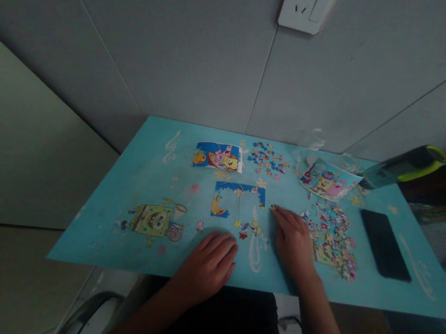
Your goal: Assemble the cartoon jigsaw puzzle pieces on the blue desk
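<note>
**Sorting jigsaw pieces on the blue table**

Item: partly built puzzle frame [238, 199], blue border with an open middle, lying flat near the centre of the table [122, 175], between my hands and the far edge. A few loose pieces [248, 227] sit just in front of it.

Handling, as I judge it: thin card, very light, stiff enough to pinch but easily bent; joined sections would part if lifted, so I would slide them flat. A single piece is best taken by its edges between thumb and forefinger.

Grip: my right hand [293, 240] lies palm down, fingers extended and loosely spread, forefinger tip touching a small piece [272, 208] beside the frame's right corner; nothing enclosed. My left hand [210, 259] rests flat near the front edge, fingers relaxed, holding nothing.

Also: unsorted heap [331, 237] to the right; phone [384, 244] beyond it
</note>
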Demonstrator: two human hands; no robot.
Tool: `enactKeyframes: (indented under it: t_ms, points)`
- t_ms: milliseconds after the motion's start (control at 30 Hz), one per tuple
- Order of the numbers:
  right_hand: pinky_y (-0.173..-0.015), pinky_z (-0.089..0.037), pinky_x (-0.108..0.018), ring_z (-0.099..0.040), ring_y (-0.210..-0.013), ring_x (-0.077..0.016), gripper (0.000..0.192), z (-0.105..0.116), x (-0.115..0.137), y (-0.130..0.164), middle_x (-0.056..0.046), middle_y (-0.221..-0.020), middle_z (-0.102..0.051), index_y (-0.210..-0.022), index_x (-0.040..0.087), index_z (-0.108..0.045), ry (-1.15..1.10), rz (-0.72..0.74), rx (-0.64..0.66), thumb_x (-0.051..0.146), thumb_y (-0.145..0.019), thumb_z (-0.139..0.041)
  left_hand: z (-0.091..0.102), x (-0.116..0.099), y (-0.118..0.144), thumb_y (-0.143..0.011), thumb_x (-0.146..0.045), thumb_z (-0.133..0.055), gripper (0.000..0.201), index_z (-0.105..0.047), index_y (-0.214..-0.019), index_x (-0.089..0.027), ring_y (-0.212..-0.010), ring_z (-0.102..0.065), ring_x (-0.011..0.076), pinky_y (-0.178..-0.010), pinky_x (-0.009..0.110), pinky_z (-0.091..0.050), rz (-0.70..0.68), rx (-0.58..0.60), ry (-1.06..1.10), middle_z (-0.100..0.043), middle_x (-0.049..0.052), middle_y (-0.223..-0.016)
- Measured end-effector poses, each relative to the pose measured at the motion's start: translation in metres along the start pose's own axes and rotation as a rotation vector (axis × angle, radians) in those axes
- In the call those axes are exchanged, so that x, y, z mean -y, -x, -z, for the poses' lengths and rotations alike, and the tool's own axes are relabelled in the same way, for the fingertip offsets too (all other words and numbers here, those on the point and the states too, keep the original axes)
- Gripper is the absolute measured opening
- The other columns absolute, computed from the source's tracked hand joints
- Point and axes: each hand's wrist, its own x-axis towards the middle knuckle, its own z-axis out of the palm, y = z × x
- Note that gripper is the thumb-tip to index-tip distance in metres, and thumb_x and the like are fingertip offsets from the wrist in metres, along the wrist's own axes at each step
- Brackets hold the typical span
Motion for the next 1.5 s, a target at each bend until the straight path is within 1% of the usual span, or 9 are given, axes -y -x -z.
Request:
enactKeyframes:
  t_ms: [300,400,567,767,933,1067,1233,1367,1500]
  points:
    - [-0.104,-0.044,-0.053,-0.056,-0.127,-0.0313,0.033,0.018,0.015,0.018,-0.005,-0.139,-0.066,-0.127,0.027,-0.069,0.065,0.073,0.077,0.023,-0.099,-0.055,0.004,-0.001,-0.002,-0.099,-0.021,-0.053,0.031,-0.061,-0.128,-0.013,-0.117,-0.059,0.0270,-0.102,0.051,-0.052,0.066,0.014,0.054,-0.066,0.013,-0.125]
    - [-0.100,-0.046,-0.050,-0.058,-0.121,-0.0304,0.029,0.022,0.023,0.022,-0.007,-0.134,-0.068,-0.122,0.025,-0.071,0.048,0.035,0.059,0.025,-0.100,-0.054,0.003,-0.001,-0.003,-0.098,-0.020,-0.053,0.033,-0.060,-0.130,-0.013,-0.120,-0.058,0.0274,-0.104,0.051,-0.051,0.054,0.019,0.053,-0.065,0.014,-0.129]
    - [-0.090,-0.049,-0.045,-0.063,-0.101,-0.0278,0.027,0.012,0.038,0.025,-0.010,-0.109,-0.073,-0.118,0.023,-0.073,-0.003,-0.078,0.048,0.036,-0.099,-0.059,0.002,0.000,0.000,-0.098,-0.019,-0.053,0.033,-0.061,-0.130,-0.011,-0.124,-0.055,0.0278,-0.108,0.050,-0.049,0.041,0.022,0.051,-0.063,0.014,-0.132]
    - [-0.089,-0.049,-0.045,-0.063,-0.097,-0.0285,0.026,0.000,0.046,0.021,-0.010,-0.108,-0.072,-0.110,0.024,-0.074,0.015,-0.109,0.040,0.042,-0.095,-0.064,0.001,0.000,-0.001,-0.099,-0.020,-0.052,0.033,-0.061,-0.129,-0.012,-0.124,-0.056,0.0278,-0.107,0.051,-0.049,0.047,0.022,0.053,-0.064,0.014,-0.131]
    - [-0.088,-0.050,-0.044,-0.066,-0.097,-0.0282,0.021,0.002,0.042,0.021,-0.009,-0.104,-0.074,-0.106,0.024,-0.073,-0.106,-0.106,0.061,0.039,-0.095,-0.064,0.003,0.001,-0.005,-0.099,-0.021,-0.053,0.032,-0.062,-0.129,-0.013,-0.127,-0.054,0.0281,-0.109,0.050,-0.047,0.063,0.025,0.049,-0.063,0.013,-0.133]
    - [-0.086,-0.052,-0.043,-0.070,-0.089,-0.0263,0.019,0.005,0.035,0.014,-0.007,-0.097,-0.076,-0.099,0.024,-0.073,-0.268,-0.183,0.067,0.039,-0.096,-0.062,0.004,0.004,-0.020,-0.098,-0.021,-0.054,0.037,-0.059,-0.135,-0.016,-0.129,-0.053,0.0285,-0.112,0.051,-0.044,0.065,0.024,0.015,-0.062,0.012,-0.136]
    - [-0.076,-0.054,-0.039,-0.071,-0.081,-0.0252,0.031,0.005,0.023,-0.015,-0.008,-0.095,-0.078,-0.101,0.021,-0.077,-0.470,-0.359,0.023,0.048,-0.092,-0.065,0.001,0.007,-0.060,-0.099,-0.017,-0.053,0.030,-0.062,-0.128,-0.012,-0.130,-0.053,0.0276,-0.117,0.049,-0.038,-0.034,0.058,-0.065,-0.061,0.013,-0.135]
    - [-0.075,-0.055,-0.039,-0.071,-0.081,-0.0246,0.043,0.001,0.018,-0.032,-0.008,-0.094,-0.079,-0.118,0.016,-0.075,-0.596,-0.473,-0.064,0.047,-0.090,-0.067,-0.009,0.009,-0.084,-0.099,-0.013,-0.053,0.022,-0.065,-0.118,-0.011,-0.119,-0.058,0.0260,-0.107,0.045,-0.044,-0.091,0.096,-0.098,-0.066,0.013,-0.123]
    - [-0.077,-0.056,-0.039,-0.071,-0.081,-0.0238,0.046,-0.001,0.017,-0.030,-0.008,-0.094,-0.079,-0.121,0.015,-0.074,-0.619,-0.534,-0.121,0.047,-0.089,-0.067,-0.018,0.011,-0.082,-0.100,-0.015,-0.052,0.020,-0.064,-0.116,-0.012,-0.112,-0.060,0.0249,-0.098,0.042,-0.048,-0.103,0.113,-0.046,-0.067,0.011,-0.117]
